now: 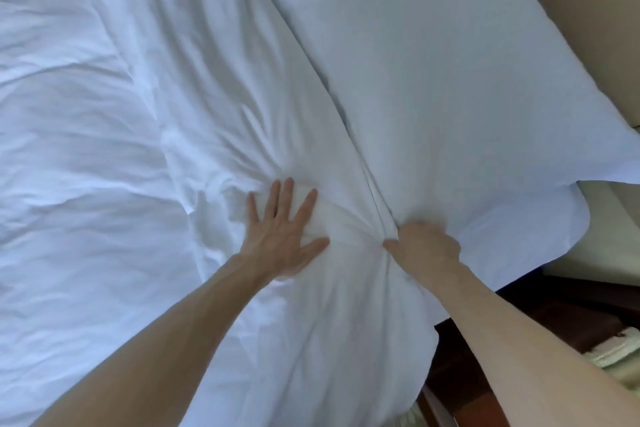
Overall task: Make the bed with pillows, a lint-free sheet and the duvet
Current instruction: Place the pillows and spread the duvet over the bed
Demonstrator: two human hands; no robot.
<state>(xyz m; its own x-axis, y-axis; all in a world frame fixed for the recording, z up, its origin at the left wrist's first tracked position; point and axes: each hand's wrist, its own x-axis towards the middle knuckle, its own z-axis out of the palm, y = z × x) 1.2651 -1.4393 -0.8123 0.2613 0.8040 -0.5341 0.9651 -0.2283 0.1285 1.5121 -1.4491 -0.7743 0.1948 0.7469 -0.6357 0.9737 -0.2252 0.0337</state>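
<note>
A white duvet (121, 149) covers the bed, wrinkled and bunched toward the middle. A white pillow (450, 87) lies at the right, along the head of the bed. My left hand (284, 232) presses flat on the duvet with its fingers spread, just left of the duvet's top edge. My right hand (424, 246) grips a gathered fold of the duvet's edge where it meets the pillow, fingers curled into the cloth.
A beige headboard (595, 21) runs along the right behind the pillow. Dark wooden furniture (540, 319) stands at the lower right beside the bed, with a pale folded cloth (620, 350) on it.
</note>
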